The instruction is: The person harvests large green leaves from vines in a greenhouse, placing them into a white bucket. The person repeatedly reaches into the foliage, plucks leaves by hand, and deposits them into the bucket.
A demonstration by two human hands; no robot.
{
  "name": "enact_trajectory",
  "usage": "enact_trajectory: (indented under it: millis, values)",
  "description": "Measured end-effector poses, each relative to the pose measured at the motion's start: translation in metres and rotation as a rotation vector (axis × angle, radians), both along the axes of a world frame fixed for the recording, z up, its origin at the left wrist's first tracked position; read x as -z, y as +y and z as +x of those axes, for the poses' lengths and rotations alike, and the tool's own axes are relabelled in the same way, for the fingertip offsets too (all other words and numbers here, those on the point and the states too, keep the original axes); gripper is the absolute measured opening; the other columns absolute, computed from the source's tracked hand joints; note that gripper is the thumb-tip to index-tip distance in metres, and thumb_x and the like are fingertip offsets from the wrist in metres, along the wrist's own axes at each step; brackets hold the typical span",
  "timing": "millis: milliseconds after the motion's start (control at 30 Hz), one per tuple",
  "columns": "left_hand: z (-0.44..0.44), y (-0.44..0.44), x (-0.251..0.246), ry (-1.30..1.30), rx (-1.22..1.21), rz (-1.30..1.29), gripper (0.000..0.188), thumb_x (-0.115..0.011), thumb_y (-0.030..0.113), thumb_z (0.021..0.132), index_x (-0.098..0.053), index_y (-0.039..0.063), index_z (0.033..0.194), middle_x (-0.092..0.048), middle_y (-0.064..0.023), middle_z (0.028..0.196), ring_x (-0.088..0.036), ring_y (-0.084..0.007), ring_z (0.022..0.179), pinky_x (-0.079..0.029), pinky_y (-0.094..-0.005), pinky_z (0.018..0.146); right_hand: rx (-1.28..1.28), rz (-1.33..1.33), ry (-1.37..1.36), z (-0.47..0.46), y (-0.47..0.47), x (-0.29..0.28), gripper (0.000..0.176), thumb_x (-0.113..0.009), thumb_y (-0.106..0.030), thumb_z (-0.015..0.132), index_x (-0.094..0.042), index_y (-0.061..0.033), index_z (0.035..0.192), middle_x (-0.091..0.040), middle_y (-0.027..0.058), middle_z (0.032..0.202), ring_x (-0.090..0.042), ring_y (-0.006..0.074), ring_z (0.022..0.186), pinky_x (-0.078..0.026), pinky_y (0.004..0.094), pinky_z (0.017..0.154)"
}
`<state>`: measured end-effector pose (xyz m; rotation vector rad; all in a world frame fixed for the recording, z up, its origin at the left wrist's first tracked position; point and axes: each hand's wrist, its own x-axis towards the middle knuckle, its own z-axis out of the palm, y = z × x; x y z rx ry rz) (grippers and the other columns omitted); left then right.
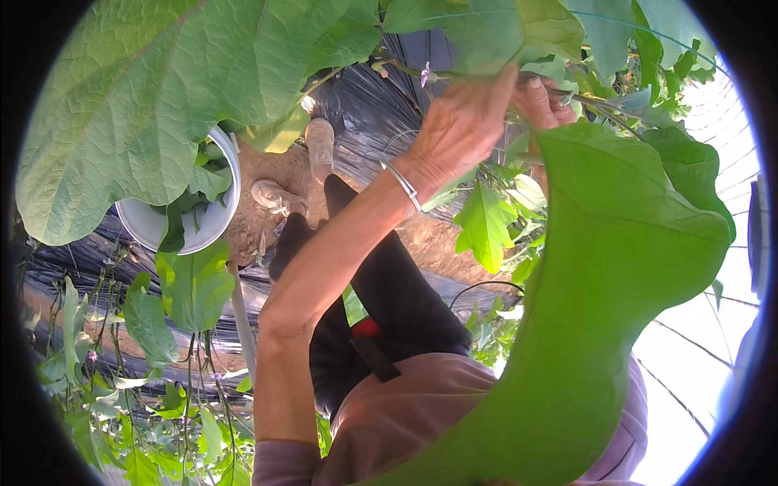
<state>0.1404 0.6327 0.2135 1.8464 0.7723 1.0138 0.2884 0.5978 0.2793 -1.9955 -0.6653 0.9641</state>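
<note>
My left hand point(465, 121), with a silver bangle at the wrist, is raised among eggplant-like plants. Its fingers are curled at a plant stem point(583, 97), their tips partly hidden by a leaf. Just to its right, my right hand point(544, 106) has its thumb and fingers closed on the same stem. A big green leaf point(608, 243) hangs close to the camera and covers most of the right forearm. Left of the hands, a pale purple flower point(425, 74) hangs from the branch. Another broad leaf point(152, 91) fills the upper left.
A white bucket point(234, 206) holding green leaves stands at the left, partly behind foliage. Black plastic mulch point(364, 103) borders the soil path point(240, 234) by my shoes. A pale pole point(243, 322) stands left of my arm. More plants grow at the lower left, and a thin line crosses the top right.
</note>
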Motion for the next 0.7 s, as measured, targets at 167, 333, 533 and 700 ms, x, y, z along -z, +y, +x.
enact_trajectory:
  millis: [167, 333, 533, 700]
  values:
    - [-0.007, -0.013, -0.063, -0.308, 0.024, 0.067, 0.073, -0.069, -0.003, 0.070, -0.042, -0.010, 0.137, -0.061, -0.0131, 0.088, -0.061, -0.0263, 0.078, -0.053, -0.0389, 0.077, 0.056, 0.076, 0.111, 0.001, 0.007, 0.002, 0.020, -0.060, -0.016, 0.100, -0.061, -0.0043, 0.116, -0.068, 0.0153, 0.113, -0.066, 0.0233, 0.106, -0.055, 0.0389, 0.095]
    - [-0.003, 0.005, -0.074, -0.393, 0.090, 0.069, 0.074, -0.074, 0.001, 0.066, -0.046, -0.011, 0.133, -0.061, -0.0144, 0.093, -0.063, -0.0271, 0.083, -0.053, -0.0383, 0.076, -0.267, 0.037, 0.124, 0.006, 0.001, 0.014, 0.054, -0.043, -0.036, 0.106, -0.035, 0.0005, 0.145, -0.061, 0.0209, 0.127, -0.061, 0.0269, 0.117, -0.051, 0.0323, 0.098]
    - [0.000, 0.005, -0.079, -0.411, 0.109, -0.022, 0.069, -0.068, -0.004, 0.066, -0.049, -0.008, 0.132, -0.061, -0.0144, 0.093, -0.064, -0.0289, 0.071, -0.052, -0.0376, 0.063, -0.630, 0.123, 0.089, 0.010, -0.003, 0.045, 0.051, -0.065, -0.012, 0.096, -0.041, 0.0036, 0.138, -0.065, 0.0148, 0.112, -0.062, 0.0257, 0.114, -0.049, 0.0351, 0.102]
    - [-0.001, 0.003, -0.080, -0.298, 0.025, 0.022, 0.069, -0.069, -0.003, 0.067, -0.049, -0.006, 0.133, -0.060, -0.0135, 0.095, -0.063, -0.0263, 0.067, -0.051, -0.0352, 0.057, -0.347, 0.078, 0.174, 0.007, -0.008, 0.040, 0.040, -0.067, -0.008, 0.093, -0.048, 0.0046, 0.125, -0.063, 0.0142, 0.106, -0.062, 0.0269, 0.112, -0.051, 0.0371, 0.099]
